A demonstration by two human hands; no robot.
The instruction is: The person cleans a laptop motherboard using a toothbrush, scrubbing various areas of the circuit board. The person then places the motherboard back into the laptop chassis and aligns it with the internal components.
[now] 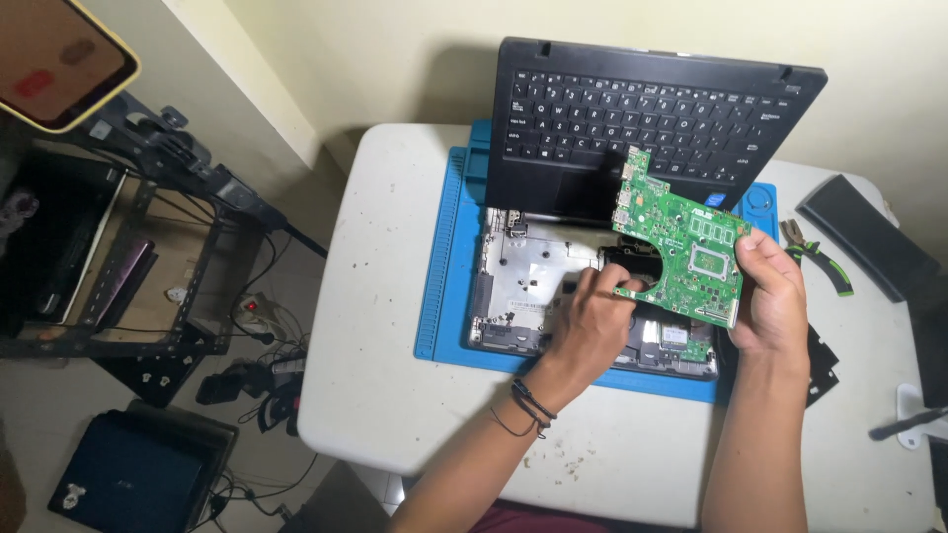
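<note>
Green motherboard [679, 242] is tilted up above the open laptop base [523, 286] on the blue mat [444, 257]. Right hand [770, 296] fingers pinch its right edge, left hand [588, 321] fingers pinch the near-left edge, probably steadying it clear of the chassis.

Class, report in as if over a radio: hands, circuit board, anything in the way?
Left hand pinching the green circuit board at its lower edge. Right hand in a grip on its right edge. Board tilted, lifted above the open laptop base. Keyboard panel propped close behind.
</note>
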